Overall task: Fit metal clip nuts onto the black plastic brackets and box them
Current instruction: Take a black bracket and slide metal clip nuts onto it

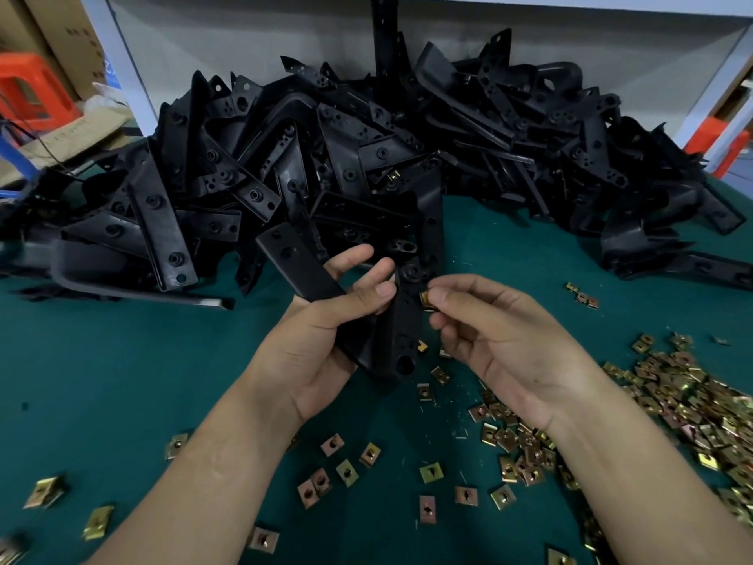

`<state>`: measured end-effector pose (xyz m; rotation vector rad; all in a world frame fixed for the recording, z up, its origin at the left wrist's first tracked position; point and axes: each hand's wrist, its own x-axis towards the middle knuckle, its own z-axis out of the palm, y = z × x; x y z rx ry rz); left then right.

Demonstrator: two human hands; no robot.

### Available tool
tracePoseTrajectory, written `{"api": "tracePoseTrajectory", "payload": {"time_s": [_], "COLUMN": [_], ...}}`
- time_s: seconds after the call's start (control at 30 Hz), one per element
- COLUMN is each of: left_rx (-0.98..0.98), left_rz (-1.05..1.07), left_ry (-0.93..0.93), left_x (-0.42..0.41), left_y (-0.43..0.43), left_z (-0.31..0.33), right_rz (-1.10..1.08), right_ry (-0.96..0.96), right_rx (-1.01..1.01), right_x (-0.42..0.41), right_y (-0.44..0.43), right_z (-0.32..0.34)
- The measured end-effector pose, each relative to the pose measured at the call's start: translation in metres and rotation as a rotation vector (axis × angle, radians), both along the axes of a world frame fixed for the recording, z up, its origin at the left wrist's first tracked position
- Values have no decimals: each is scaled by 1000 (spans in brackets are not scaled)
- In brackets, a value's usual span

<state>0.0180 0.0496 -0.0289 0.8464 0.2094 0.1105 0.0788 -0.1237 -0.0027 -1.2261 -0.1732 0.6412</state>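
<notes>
My left hand [326, 332] grips a black plastic bracket [387, 340] above the green table, fingers curled around its angled body. One arm of the bracket points up and left, the other runs down toward me. My right hand [501, 340] pinches a brass-coloured clip nut [426, 300] between thumb and forefinger, right against the bracket's right edge. Another clip nut [422, 347] shows lower on that same edge.
A large heap of black brackets [326, 157] fills the back of the green table [122, 381]. Loose clip nuts [672, 401] lie piled at the right and scattered along the front. Cardboard boxes [61, 34] and an orange stool [32, 87] stand at the far left.
</notes>
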Motion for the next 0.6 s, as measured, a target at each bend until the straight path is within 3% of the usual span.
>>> {"api": "tracePoseTrajectory", "payload": {"time_s": [0.6], "left_rx": [-8], "left_rz": [48], "left_ry": [-22], "left_x": [-2], "left_y": [-2], "left_z": [5], "right_rz": [57], "right_ry": [-24], "right_rx": [-10], "right_x": [-5], "right_y": [1], "right_z": [1]}}
